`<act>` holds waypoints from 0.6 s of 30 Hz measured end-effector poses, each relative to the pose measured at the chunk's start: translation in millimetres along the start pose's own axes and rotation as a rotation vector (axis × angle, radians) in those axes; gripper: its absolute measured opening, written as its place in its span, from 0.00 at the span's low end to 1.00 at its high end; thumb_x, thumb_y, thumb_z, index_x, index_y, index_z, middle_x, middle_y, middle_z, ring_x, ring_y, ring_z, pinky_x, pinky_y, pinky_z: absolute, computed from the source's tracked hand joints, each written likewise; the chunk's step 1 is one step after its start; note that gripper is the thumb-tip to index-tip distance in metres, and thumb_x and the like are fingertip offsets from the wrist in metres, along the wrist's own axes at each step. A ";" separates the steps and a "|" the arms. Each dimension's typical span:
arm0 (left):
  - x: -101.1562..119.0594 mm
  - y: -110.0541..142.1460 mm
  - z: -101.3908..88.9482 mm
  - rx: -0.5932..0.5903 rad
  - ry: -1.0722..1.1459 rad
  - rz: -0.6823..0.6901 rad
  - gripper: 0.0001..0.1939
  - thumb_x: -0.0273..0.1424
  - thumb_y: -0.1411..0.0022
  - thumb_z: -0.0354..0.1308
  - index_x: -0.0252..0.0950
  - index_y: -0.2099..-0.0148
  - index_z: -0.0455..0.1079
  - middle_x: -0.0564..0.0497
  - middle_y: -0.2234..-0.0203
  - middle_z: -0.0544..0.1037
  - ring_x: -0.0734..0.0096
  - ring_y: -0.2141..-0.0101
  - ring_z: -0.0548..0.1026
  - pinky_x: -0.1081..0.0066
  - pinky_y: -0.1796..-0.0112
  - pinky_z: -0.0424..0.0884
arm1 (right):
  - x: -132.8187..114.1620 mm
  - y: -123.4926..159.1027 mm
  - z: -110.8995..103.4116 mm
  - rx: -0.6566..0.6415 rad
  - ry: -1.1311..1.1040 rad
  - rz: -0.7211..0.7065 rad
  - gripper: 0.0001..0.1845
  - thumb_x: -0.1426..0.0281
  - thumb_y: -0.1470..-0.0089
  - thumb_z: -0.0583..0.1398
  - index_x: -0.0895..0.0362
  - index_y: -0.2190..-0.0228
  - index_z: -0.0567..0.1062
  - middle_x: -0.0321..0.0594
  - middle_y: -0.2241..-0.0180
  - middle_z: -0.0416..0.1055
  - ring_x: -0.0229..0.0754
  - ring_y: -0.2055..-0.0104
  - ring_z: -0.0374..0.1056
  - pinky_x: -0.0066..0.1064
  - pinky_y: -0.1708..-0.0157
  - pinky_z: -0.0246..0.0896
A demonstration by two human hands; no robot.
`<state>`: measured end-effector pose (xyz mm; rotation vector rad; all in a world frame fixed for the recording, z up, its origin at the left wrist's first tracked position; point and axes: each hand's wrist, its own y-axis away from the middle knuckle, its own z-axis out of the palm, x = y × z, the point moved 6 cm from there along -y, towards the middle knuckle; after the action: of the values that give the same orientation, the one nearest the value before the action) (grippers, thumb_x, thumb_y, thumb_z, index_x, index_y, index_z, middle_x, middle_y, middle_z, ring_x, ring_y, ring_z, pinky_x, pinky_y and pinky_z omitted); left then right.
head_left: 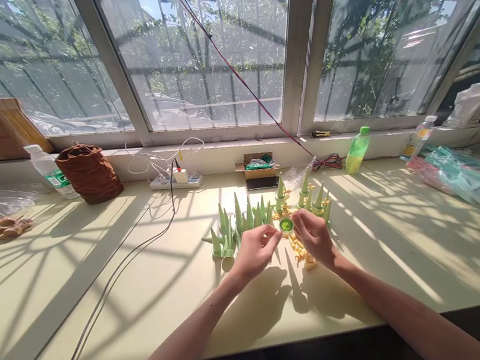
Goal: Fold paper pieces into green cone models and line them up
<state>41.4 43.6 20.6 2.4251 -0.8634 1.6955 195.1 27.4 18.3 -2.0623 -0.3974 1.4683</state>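
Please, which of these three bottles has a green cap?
The yellow-green bottle, beside the coiled wires; the far-left bottle and far-right bottle have pale caps.

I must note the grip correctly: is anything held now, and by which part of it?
Yes, a green cone, held at the rim of its round base, between the fingertips of the left hand and the right hand.

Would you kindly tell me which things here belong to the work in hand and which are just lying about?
Apparently in the work:
green piece between left hand and right hand
green cones
small yellow pieces

Apparently just lying about:
brown bag
green-capped bottle
power strip
coiled wires
plastic bags at the right
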 end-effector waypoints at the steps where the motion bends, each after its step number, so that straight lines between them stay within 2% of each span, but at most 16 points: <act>1: -4.5 -0.6 3.9 -0.059 0.109 -0.089 0.25 0.49 0.35 0.50 0.30 0.64 0.72 0.48 0.74 0.75 0.79 0.85 0.66 0.76 0.84 0.60 | -1.6 0.0 -0.4 -0.002 0.010 -0.020 0.18 0.59 0.36 0.52 0.54 0.75 0.65 0.31 0.82 0.55 0.35 0.80 0.53 0.28 0.81 0.49; 3: -11.0 -0.1 11.5 -0.155 0.312 -0.237 0.32 0.54 0.36 0.45 0.28 0.65 0.72 0.47 0.75 0.75 0.79 0.87 0.65 0.76 0.88 0.55 | -5.1 0.4 0.2 -0.027 0.038 -0.069 0.17 0.62 0.36 0.53 0.55 0.75 0.65 0.31 0.82 0.56 0.35 0.80 0.53 0.27 0.79 0.50; 5: -13.6 0.7 15.5 -0.204 0.419 -0.311 0.35 0.57 0.37 0.45 0.27 0.66 0.72 0.46 0.76 0.76 0.81 0.88 0.64 0.77 0.89 0.52 | -7.8 1.1 1.9 -0.064 0.067 -0.110 0.17 0.64 0.36 0.53 0.55 0.76 0.64 0.31 0.81 0.57 0.34 0.79 0.54 0.27 0.78 0.51; 7: -15.2 1.4 16.9 -0.234 0.468 -0.338 0.35 0.57 0.38 0.46 0.27 0.67 0.72 0.47 0.79 0.75 0.82 0.89 0.62 0.78 0.89 0.50 | -8.6 1.8 3.7 -0.097 0.084 -0.124 0.16 0.65 0.36 0.53 0.56 0.76 0.64 0.30 0.81 0.58 0.33 0.79 0.54 0.26 0.77 0.51; 9: -16.5 2.1 17.3 -0.262 0.485 -0.336 0.33 0.56 0.38 0.48 0.27 0.68 0.72 0.52 0.86 0.69 0.82 0.90 0.60 0.78 0.88 0.51 | -8.5 2.3 4.6 -0.116 0.091 -0.125 0.16 0.66 0.35 0.52 0.56 0.76 0.64 0.30 0.81 0.58 0.33 0.79 0.54 0.26 0.77 0.51; 11: -16.9 2.7 17.2 -0.284 0.481 -0.312 0.31 0.54 0.37 0.49 0.27 0.68 0.72 0.55 0.90 0.65 0.81 0.90 0.59 0.78 0.86 0.53 | -8.6 2.5 4.9 -0.128 0.096 -0.126 0.16 0.66 0.35 0.52 0.56 0.75 0.63 0.30 0.81 0.57 0.33 0.80 0.53 0.26 0.77 0.50; 14: -15.9 3.3 15.1 -0.276 0.408 -0.256 0.27 0.51 0.36 0.51 0.29 0.62 0.71 0.57 0.89 0.65 0.81 0.89 0.59 0.78 0.85 0.55 | -9.8 2.5 3.3 -0.119 0.116 -0.142 0.17 0.67 0.36 0.52 0.55 0.77 0.61 0.29 0.81 0.55 0.33 0.80 0.50 0.26 0.78 0.48; 16: -12.9 2.7 11.5 -0.229 0.282 -0.167 0.23 0.49 0.37 0.54 0.30 0.58 0.70 0.57 0.86 0.67 0.80 0.87 0.62 0.78 0.83 0.58 | -10.5 2.2 2.5 -0.116 0.137 -0.152 0.17 0.67 0.36 0.52 0.55 0.77 0.60 0.29 0.81 0.54 0.33 0.80 0.49 0.26 0.78 0.47; 18: -6.9 1.8 6.4 -0.147 0.092 -0.011 0.20 0.45 0.38 0.58 0.31 0.57 0.69 0.54 0.79 0.71 0.79 0.84 0.66 0.77 0.81 0.62 | -10.5 1.9 2.8 -0.127 0.150 -0.148 0.17 0.67 0.36 0.52 0.56 0.77 0.61 0.30 0.81 0.55 0.32 0.79 0.50 0.26 0.77 0.48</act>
<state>44.4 42.6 11.5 2.2353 -0.9251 1.6620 188.6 20.9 24.5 -2.1749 -0.5818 1.2213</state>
